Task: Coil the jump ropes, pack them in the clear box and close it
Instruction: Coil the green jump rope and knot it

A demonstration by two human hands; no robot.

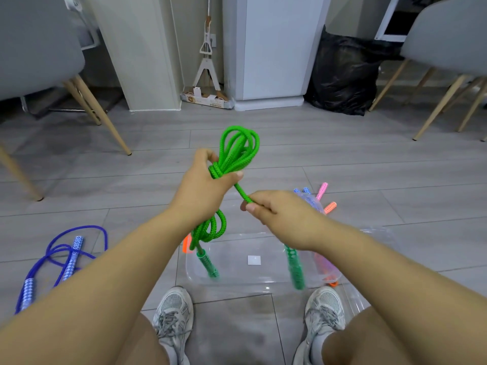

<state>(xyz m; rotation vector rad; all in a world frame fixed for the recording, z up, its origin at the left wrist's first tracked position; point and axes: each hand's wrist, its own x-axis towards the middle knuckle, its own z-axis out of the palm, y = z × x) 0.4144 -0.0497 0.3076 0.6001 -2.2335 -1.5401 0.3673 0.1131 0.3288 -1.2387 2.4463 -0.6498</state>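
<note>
My left hand [204, 184] grips a bundle of green jump rope [237, 150] whose loops stand above the fist, with a wrap round the bundle at the fingers. Below the fist more green loops hang down to a green handle [208, 263]. My right hand [274, 209] pinches the free strand that runs from the bundle; the second green handle [295, 270] hangs under that wrist. The clear box [253, 281] lies open on the floor in front of my feet, with an orange and pink rope at its right end [326, 267].
A blue jump rope [68, 255] lies loose on the floor at the left. Blue, pink and orange handles [320, 194] lie behind my right hand. The clear lid [379, 233] lies right of the box. Chairs stand at both sides, and a black bag [342, 75] behind.
</note>
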